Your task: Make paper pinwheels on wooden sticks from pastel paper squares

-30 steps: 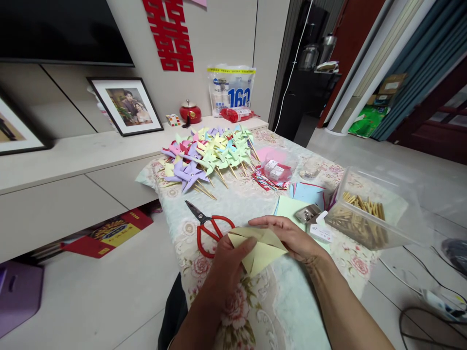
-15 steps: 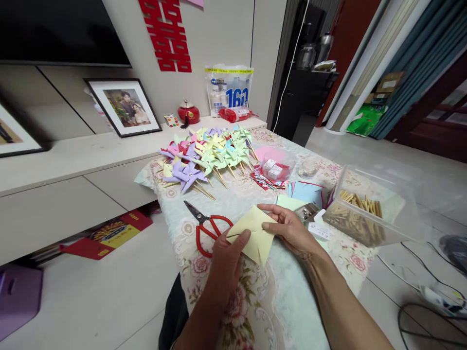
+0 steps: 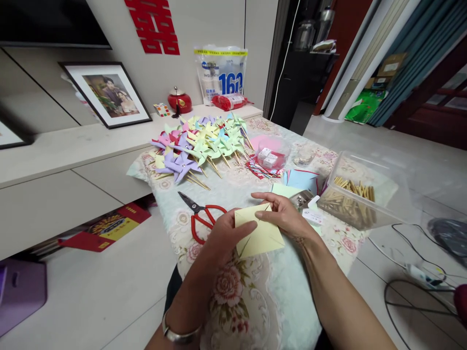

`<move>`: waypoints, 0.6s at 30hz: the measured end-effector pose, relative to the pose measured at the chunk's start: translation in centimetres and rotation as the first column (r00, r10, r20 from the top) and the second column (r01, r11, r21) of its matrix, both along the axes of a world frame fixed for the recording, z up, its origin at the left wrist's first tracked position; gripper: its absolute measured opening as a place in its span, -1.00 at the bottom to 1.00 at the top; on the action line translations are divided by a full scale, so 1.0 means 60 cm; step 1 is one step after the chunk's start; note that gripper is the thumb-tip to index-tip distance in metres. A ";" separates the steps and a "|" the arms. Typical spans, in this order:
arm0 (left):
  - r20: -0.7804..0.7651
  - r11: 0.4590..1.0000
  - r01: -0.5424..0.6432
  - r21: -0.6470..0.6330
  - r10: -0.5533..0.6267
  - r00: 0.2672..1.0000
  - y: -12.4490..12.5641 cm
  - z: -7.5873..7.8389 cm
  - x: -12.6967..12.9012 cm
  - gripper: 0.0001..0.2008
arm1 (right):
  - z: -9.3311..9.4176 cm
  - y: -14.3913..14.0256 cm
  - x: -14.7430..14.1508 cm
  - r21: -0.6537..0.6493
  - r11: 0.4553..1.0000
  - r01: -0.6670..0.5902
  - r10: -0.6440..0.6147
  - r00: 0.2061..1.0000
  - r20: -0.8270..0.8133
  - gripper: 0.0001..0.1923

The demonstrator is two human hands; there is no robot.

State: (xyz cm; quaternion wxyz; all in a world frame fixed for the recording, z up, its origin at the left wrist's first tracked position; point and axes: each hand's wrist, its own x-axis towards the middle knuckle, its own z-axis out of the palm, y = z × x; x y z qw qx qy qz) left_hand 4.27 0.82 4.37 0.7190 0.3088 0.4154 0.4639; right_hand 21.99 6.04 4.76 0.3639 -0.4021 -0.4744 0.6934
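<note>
A pale yellow square of paper point(image 3: 260, 233) with diagonal creases is held flat over the table's near end. My left hand point(image 3: 222, 238) pinches its left edge with the thumb on top. My right hand point(image 3: 286, 218) grips its upper right corner. Red-handled scissors point(image 3: 200, 218) lie just left of my left hand on the floral tablecloth point(image 3: 248, 301). A heap of finished paper pinwheels point(image 3: 199, 146) on wooden sticks lies at the far left of the table.
A clear box of wooden sticks point(image 3: 352, 204) stands at the right edge, with coloured paper squares point(image 3: 301, 179) and a small metal tool point(image 3: 304, 199) beside it. A clear tub of small boxes point(image 3: 272, 158) sits mid-table. Cables point(image 3: 408, 282) trail on the floor at right.
The yellow paper was folded into a triangle a second ago; now it is opened out to a full creased square. The view has tilted slightly downward.
</note>
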 end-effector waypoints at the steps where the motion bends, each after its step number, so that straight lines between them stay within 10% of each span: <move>1: -0.037 1.000 -0.027 0.001 0.027 0.999 0.003 -0.001 0.005 -0.52 | -0.001 0.001 0.000 0.015 1.000 0.013 -0.013 1.000 0.011 -0.35; 9: -0.100 0.922 -0.383 0.059 0.387 0.917 0.056 -0.012 0.047 -0.57 | -0.001 0.013 0.000 0.010 0.939 0.344 -0.338 0.928 -0.160 -0.39; 18: -0.098 0.812 -0.565 0.146 0.580 0.809 0.096 -0.041 0.083 -0.58 | 0.001 0.016 0.000 -0.036 0.937 0.348 -0.347 0.913 -0.215 -0.27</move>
